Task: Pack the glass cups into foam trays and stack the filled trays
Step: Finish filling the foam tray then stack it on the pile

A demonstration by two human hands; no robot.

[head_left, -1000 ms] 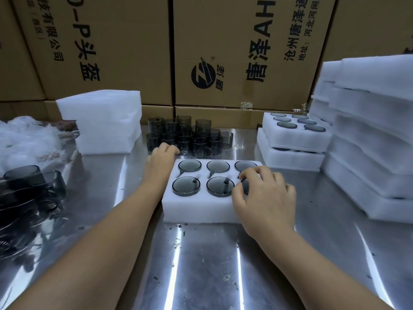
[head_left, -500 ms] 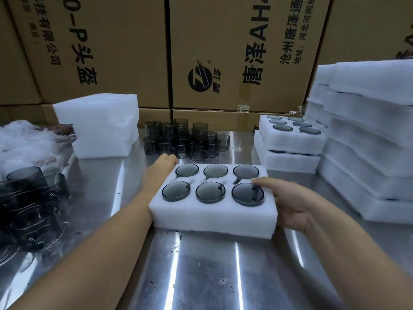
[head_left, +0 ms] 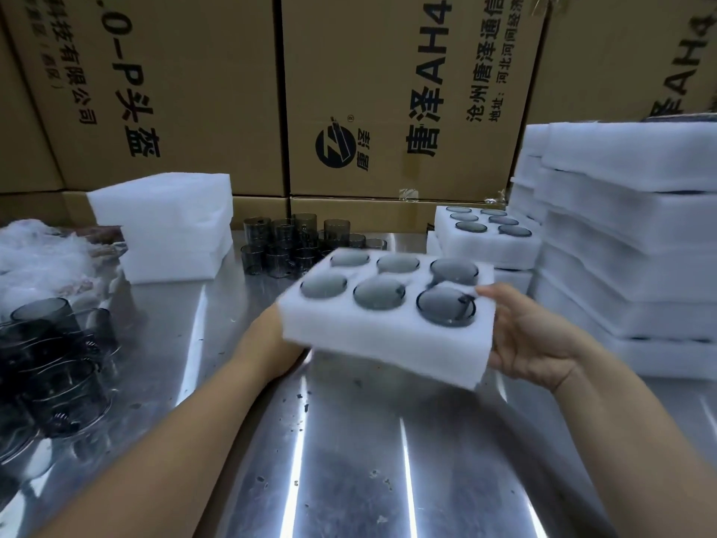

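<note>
Tray (head_left: 388,343), filled, held clear of table (head_left: 349,440) between both hands, long axis hand-to-hand, right hand (head_left: 531,343) clasping right end, left hand (head_left: 271,343) under left end, grip hidden; stack (head_left: 492,248) lies ahead-right, nearer right hand.

Foam tray (head_left: 388,343), six glass cups (head_left: 378,295) seated, held tilted above the table (head_left: 349,440). Right hand (head_left: 531,339) grips right end; left hand (head_left: 269,345) under left end, fingers hidden.

The filled tray (head_left: 388,343) is above the table (head_left: 349,460), loose cups (head_left: 295,242) behind it, a foam stack (head_left: 174,227) back left, stacked trays (head_left: 489,246) right, cartons (head_left: 388,91) rearmost.
</note>
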